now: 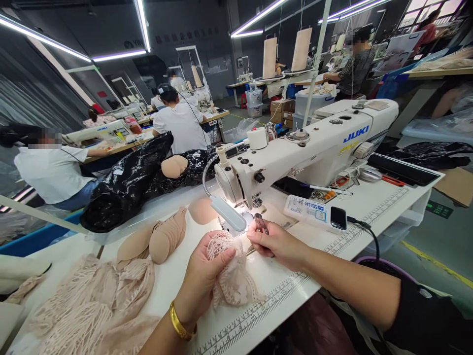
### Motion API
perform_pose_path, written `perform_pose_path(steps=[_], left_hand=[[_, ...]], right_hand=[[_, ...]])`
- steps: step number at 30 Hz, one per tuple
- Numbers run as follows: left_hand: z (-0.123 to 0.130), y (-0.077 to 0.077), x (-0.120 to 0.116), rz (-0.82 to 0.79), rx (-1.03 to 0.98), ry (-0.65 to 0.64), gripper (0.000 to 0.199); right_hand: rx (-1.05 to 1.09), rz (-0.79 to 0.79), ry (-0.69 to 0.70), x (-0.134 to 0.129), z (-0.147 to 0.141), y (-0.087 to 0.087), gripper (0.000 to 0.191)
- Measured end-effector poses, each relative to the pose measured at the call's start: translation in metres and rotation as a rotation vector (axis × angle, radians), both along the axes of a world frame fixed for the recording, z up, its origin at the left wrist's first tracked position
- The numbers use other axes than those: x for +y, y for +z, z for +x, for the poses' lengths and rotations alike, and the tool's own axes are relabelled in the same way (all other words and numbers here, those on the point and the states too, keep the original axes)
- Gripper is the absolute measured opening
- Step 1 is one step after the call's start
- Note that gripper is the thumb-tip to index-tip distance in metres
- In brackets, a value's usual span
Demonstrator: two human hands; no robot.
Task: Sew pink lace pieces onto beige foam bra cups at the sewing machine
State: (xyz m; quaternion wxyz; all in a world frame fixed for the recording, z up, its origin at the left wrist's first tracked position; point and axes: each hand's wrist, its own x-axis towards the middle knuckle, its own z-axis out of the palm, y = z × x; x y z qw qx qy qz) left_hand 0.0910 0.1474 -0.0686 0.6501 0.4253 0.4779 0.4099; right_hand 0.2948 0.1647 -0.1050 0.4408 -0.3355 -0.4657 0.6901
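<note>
My left hand point(207, 268), with a gold bangle at the wrist, pinches a piece of beige lace fabric point(236, 283) between thumb and fingers. The lace hangs over the front of the white sewing table. Just to the right, my right hand point(271, 239) is closed around small dark thread snips point(260, 224), mostly hidden by the fingers. Both hands are in front of the needle area of the white sewing machine point(295, 148). A grey lamp head point(228, 213) lights the spot from just above them.
Stacked beige bra pads point(168, 236) and a heap of beige lace point(96, 305) lie at left. Black plastic bags point(125, 182) rest behind. A tissue pack point(305, 209), a small black device point(338, 218) and a cable are at right. Several people sew farther back.
</note>
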Motion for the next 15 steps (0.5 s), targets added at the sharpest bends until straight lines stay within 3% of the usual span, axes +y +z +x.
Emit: perform_pose_path(steps=[4,8,15], left_hand=[[0.0004,-0.0016,-0.0017,0.108,0.122,-0.052,0.050],[-0.0015,-0.0045,-0.0023,0.115,0.132,-0.105,0.045],[-0.0065,-0.0074,-0.0003,0.118,0.139,-0.011,0.041]], right_hand=[[-0.215,0.244,-0.011,-0.0049,-0.0025,-0.0017,0.031],[-0.213,0.268,0.009,-0.0063,-0.0037,-0.0028,0.029],[-0.198,0.277,0.004,-0.0061,-0.0023,-0.0023,0.025]])
